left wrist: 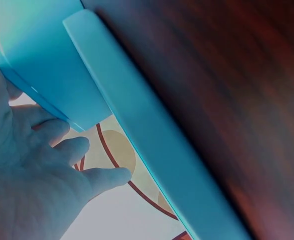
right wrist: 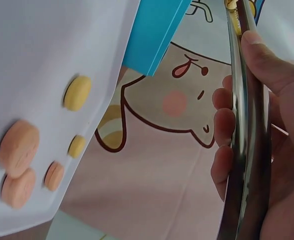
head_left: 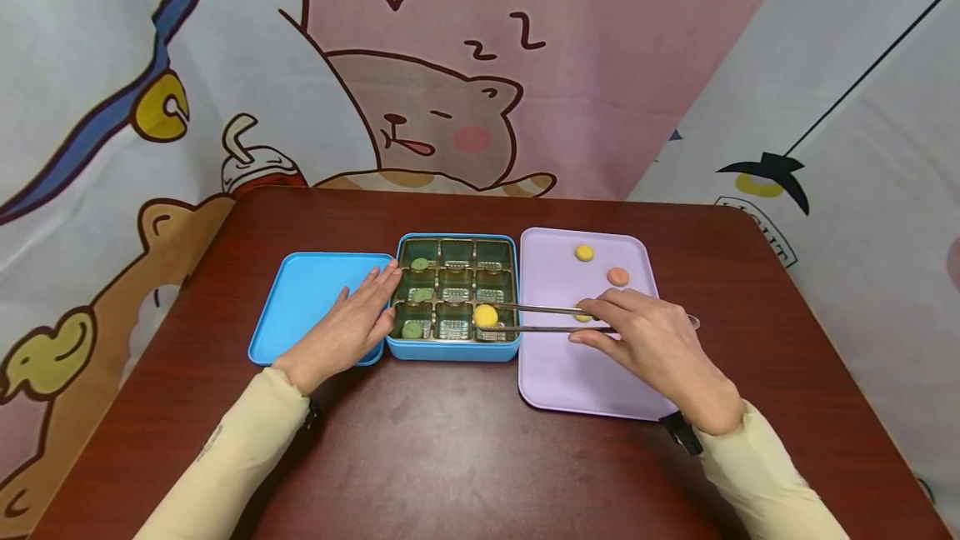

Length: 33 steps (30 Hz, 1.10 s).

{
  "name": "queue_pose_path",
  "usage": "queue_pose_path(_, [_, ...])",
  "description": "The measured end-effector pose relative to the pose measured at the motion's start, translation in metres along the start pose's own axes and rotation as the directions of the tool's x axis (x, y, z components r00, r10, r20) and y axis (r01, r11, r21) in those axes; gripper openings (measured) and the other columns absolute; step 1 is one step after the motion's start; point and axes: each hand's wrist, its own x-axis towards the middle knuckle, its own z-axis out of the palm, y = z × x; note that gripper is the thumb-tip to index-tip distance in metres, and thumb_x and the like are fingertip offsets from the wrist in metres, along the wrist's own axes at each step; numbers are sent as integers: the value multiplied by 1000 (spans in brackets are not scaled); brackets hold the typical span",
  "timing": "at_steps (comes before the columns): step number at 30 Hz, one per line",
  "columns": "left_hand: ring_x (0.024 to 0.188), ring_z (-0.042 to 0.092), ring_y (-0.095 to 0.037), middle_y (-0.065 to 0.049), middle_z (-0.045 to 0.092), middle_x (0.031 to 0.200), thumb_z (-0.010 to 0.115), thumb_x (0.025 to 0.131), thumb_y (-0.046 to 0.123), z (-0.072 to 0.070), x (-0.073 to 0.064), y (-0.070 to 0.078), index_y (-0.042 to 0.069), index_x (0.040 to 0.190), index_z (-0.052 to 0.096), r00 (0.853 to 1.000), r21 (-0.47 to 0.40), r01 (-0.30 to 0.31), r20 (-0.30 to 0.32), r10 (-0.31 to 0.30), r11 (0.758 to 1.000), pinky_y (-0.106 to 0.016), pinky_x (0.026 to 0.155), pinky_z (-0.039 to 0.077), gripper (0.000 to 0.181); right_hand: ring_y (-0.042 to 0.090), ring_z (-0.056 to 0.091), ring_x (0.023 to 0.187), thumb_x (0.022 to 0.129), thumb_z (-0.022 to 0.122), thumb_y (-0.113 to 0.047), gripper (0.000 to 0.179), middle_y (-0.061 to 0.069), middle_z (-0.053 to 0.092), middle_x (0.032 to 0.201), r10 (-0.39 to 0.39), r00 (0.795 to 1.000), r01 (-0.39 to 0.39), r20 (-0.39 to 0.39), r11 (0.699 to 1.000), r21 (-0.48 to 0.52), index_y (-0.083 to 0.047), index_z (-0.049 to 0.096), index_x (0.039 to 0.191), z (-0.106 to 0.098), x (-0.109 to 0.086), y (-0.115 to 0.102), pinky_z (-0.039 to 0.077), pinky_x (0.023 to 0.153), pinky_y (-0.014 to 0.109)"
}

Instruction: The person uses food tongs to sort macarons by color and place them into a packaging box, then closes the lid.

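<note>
Metal tongs [head_left: 543, 307] are gripped in my right hand [head_left: 660, 344], over the lilac tray [head_left: 555, 373]. Between the tong tips is a round yellow cake-like piece [head_left: 486, 316], above the front right compartment of the blue box [head_left: 453, 351]. My left hand [head_left: 348, 319] lies with fairly straight fingers against the box's left side, over the blue lid [head_left: 300, 298]. In the left wrist view, those fingers [left wrist: 69, 150] reach along the box wall [left wrist: 52, 70]. Green pieces [head_left: 412, 329] sit in the box's left column; its middle column holds none.
On the tray, yellow pieces [head_left: 584, 252] and orange-pink pieces [head_left: 618, 277] lie apart; in the right wrist view two orange-pink ones [right wrist: 19, 147] touch. A brown table [head_left: 450, 448] bears everything. A cartoon-printed cloth [head_left: 600, 65] hangs behind it.
</note>
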Motion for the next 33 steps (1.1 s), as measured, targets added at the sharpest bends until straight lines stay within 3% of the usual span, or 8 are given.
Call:
queue_pose_path(3, [158,15,-37,-9,12,173,44,112,27,0,0,0,6,166,20,1000,1,2,1,-2,1000,-73,117,18,63,7,63,67,85,80,-52,41,-7,70,86,-3,1000,3,15,1000,9,-15,79,102,3,5,-3,53,53,33])
queue_pose_path(5, [158,14,-36,-8,12,173,44,112,27,0,0,1,7,166,19,1000,1,2,2,-2,1000,-73,117,18,63,7,62,67,82,84,-46,39,-8,69,84,-7,1000,7,14,1000,11,-15,78,103,5,7,-4,52,53,33])
queue_pose_path(16, [158,14,-36,-8,12,173,45,111,28,-1,1,1,7,166,20,1000,2,8,3,-8,1000,-73,117,18,64,7,56,64,81,86,-45,35,-9,65,80,-6,998,8,58,1000,-29,-18,77,101,19,19,-16,46,50,30])
queue_pose_path(33, [157,15,-37,-9,13,173,45,111,29,0,0,2,7,166,19,1000,2,21,9,-21,1000,-72,117,17,64,17,63,67,85,85,-43,33,-6,65,82,-3,994,11,110,997,-80,-16,79,102,25,32,-28,50,50,38])
